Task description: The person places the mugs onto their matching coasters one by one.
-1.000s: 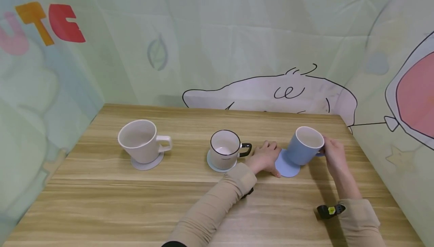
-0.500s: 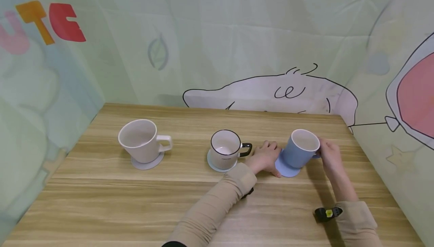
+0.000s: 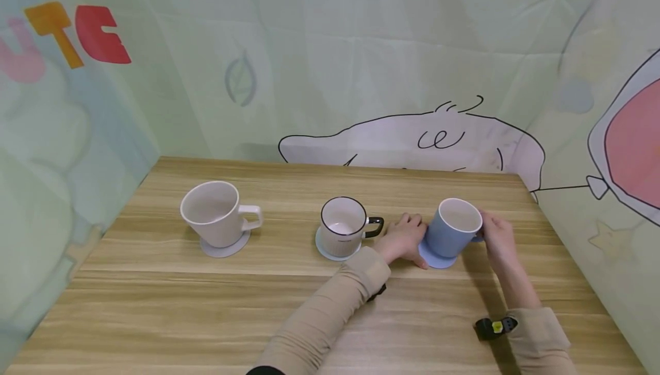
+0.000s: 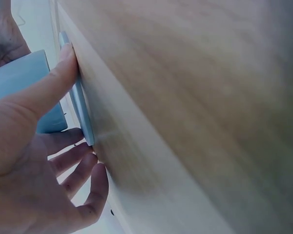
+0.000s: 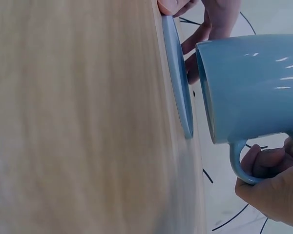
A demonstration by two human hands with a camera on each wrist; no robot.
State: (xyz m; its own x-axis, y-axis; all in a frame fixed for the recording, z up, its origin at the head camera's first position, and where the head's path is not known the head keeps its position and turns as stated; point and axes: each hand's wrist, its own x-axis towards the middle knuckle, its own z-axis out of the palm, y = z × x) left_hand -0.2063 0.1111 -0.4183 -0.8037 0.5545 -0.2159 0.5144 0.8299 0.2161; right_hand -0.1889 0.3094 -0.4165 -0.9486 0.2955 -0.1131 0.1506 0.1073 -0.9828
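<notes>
A blue mug (image 3: 452,231) with a pale inside hangs slightly tilted just above a round blue coaster (image 3: 442,263). My right hand (image 3: 500,243) grips the mug by its handle (image 5: 238,163). In the right wrist view a narrow gap shows between the mug's base and the coaster (image 5: 178,73). On the coaster's left side, my left hand (image 3: 404,239) holds its edge between thumb and index finger, while the other fingers are loosely bent, as the left wrist view shows. The coaster lies flat on the wooden table (image 3: 206,312).
Left of my left hand, a white mug with a black rim and black handle (image 3: 342,229) stands on a pale blue coaster (image 3: 326,251). Farther left, a wide off-white mug (image 3: 213,217) stands on a greyish coaster (image 3: 222,251). A printed curtain (image 3: 319,71) surrounds the table's back and sides.
My right hand has brought the blue mug left and slightly down, farther over the blue coaster. My left hand and the other mugs have stayed where they were.
</notes>
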